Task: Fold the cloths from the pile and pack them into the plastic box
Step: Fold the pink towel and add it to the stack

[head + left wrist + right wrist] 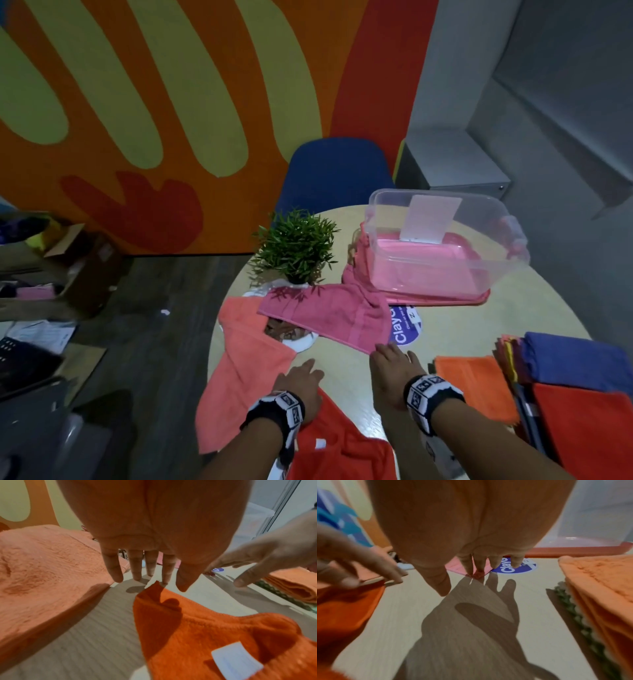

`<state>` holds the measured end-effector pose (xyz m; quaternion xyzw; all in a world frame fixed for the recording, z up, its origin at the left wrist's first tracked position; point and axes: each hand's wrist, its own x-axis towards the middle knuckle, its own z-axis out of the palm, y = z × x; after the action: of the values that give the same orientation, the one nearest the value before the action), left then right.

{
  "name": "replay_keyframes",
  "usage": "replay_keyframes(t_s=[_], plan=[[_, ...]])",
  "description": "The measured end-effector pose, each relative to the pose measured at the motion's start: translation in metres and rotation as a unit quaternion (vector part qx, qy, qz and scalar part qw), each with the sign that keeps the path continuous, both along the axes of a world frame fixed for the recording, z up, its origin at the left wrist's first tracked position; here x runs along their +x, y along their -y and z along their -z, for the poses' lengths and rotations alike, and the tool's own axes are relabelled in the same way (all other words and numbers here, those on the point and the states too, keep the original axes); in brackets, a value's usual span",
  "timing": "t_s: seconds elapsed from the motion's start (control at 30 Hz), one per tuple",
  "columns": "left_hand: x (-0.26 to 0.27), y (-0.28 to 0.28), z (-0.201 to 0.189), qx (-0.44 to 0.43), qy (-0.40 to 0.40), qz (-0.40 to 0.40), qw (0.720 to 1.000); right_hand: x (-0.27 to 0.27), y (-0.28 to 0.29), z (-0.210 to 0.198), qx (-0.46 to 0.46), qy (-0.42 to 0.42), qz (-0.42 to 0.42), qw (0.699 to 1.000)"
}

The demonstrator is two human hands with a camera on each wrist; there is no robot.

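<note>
A clear plastic box [380, 205] stands on its pink lid [455, 301] at the back right of the round table [513, 315]. A pink cloth [329, 315] lies spread in the middle. My right hand [390, 359] is open, and its fingertips [467, 566] touch the near corner of the pink cloth [453, 566]. My left hand [301, 375] hovers open with fingers [137, 566] spread above the tip of a red-orange cloth [197, 635]. A salmon cloth [246, 359] drapes over the table's left edge.
A folded orange cloth [476, 383] lies to the right of my hands, beside a blue cloth [575, 356] and a red cloth [589, 428]. A potted plant [298, 246] stands behind the pink cloth. A blue chair [335, 171] is past the table.
</note>
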<state>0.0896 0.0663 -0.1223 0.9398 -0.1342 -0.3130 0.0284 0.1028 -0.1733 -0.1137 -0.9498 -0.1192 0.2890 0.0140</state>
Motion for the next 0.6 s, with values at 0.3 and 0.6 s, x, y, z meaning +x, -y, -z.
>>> replay_keyframes(t_s=[0.3, 0.6], plan=[[-0.001, 0.020, -0.002, -0.076, 0.116, 0.058, 0.989, -0.049, -0.043, -0.011, 0.289, -0.020, 0.069, 0.955], [-0.009, 0.038, 0.001, 0.009, 0.138, 0.104, 0.985, -0.040, -0.008, -0.029, 0.293, 0.027, 0.163, 0.942]])
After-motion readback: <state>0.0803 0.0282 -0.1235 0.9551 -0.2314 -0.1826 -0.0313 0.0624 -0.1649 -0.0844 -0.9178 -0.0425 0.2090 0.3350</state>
